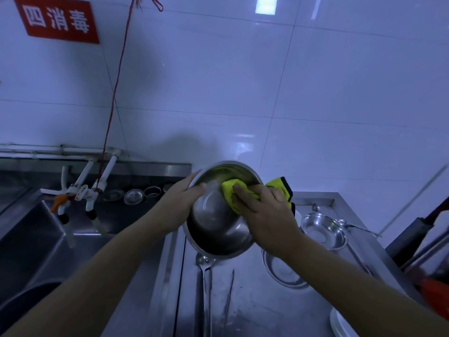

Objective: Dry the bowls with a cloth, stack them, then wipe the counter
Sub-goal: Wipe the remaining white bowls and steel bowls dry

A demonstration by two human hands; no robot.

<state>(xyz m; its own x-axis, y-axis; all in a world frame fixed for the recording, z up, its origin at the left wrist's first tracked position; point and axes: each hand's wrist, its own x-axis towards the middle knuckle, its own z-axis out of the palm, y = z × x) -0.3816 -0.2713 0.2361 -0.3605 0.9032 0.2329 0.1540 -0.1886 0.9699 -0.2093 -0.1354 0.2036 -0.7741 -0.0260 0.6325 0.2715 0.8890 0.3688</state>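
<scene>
Shiny steel bowl (218, 215), soft yellow cloth (233, 193), brushed metal counter (267, 307), glossy wall tiles (267, 81).

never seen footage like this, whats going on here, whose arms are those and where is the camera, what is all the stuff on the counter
There is no machine here. The one picture comes from a wide-angle camera worn on a person's head, looking forward and down, so the two arms reaching in from below are that person's own.

The left hand grips the rim of a steel bowl, held tilted above the counter. The right hand presses a yellow cloth against the bowl to dry it.

On the steel counter lie a ladle, a shallow steel dish, and a smaller bowl further right. To the left is a sink with taps. A red sign hangs on the tiled wall.
</scene>
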